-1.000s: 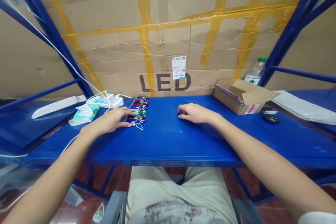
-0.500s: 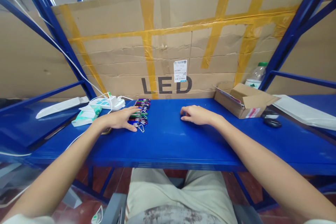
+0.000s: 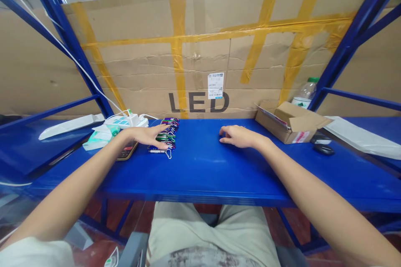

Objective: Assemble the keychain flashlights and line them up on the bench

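On the blue table a stack-like row of small coloured metal tubes with carabiner clips point(image 3: 171, 137) lies left of centre, clips pointing right. They look like keychain flashlights. My left hand point(image 3: 147, 135) rests over their left ends, thumb and fingers spread across the row and touching it. A silver tube point(image 3: 158, 151) lies at the near end, just below the thumb. To the right, apart from the row, my right hand point(image 3: 236, 136) hovers at or on the tabletop. Its fingers are loosely curled, a gap shows between them and the thumb, and I see nothing in it.
A phone point(image 3: 128, 151) lies under my left wrist, beside a tissue pack point(image 3: 102, 137) and a white power strip point(image 3: 133, 120). At right are an open cardboard box point(image 3: 288, 123), a black mouse point(image 3: 323, 149) and a bottle point(image 3: 305, 91). A large cardboard sheet point(image 3: 140, 66) stands behind.
My left hand has shifted slightly, uncovering the silver tube at the row's near end and more of the phone. The right hand has barely moved.
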The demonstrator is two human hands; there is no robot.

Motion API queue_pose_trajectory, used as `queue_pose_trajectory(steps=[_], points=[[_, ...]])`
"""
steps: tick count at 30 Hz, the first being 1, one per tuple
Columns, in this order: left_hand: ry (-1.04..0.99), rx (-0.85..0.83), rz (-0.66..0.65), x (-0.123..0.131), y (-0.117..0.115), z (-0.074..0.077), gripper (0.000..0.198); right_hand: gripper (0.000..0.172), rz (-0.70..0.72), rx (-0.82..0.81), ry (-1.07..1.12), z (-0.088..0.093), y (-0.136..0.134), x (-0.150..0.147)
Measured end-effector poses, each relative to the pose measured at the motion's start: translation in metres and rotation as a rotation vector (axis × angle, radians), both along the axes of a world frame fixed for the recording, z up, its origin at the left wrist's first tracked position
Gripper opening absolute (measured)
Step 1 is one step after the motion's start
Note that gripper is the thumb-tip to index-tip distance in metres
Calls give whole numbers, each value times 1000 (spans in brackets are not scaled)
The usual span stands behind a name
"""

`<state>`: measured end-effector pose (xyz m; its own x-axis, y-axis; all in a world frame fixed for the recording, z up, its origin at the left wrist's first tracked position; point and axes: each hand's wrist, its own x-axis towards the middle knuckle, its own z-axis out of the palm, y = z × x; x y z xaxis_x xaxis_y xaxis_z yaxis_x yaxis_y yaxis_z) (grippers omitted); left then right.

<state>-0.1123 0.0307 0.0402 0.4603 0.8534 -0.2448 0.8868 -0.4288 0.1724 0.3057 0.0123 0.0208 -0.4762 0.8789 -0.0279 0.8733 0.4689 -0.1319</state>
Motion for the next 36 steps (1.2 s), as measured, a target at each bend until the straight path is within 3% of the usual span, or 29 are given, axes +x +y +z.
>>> queue_pose_trajectory(steps=[2,5,9,18,26,30,36], points=[[-108,105,119,6,-6,-16,102,32,5,1,4,0,-1,0],[-137,291,247,20,-15,-41,92,31,12,2,16,0,-1,0],[-116,257,269,33,-24,-60,90,31,7,6,28,-1,1,1],[-117,222,288,33,-10,-58,86,32,-22,61,45,1,3,6],[-164,261,225,34,-8,-71,79,32,-138,238,129,14,2,13],[-155,236,231,63,-18,-71,82,34,-204,299,155,20,2,18],[-184,214,217,136,-25,-71,81,36,-360,433,205,26,8,35]])
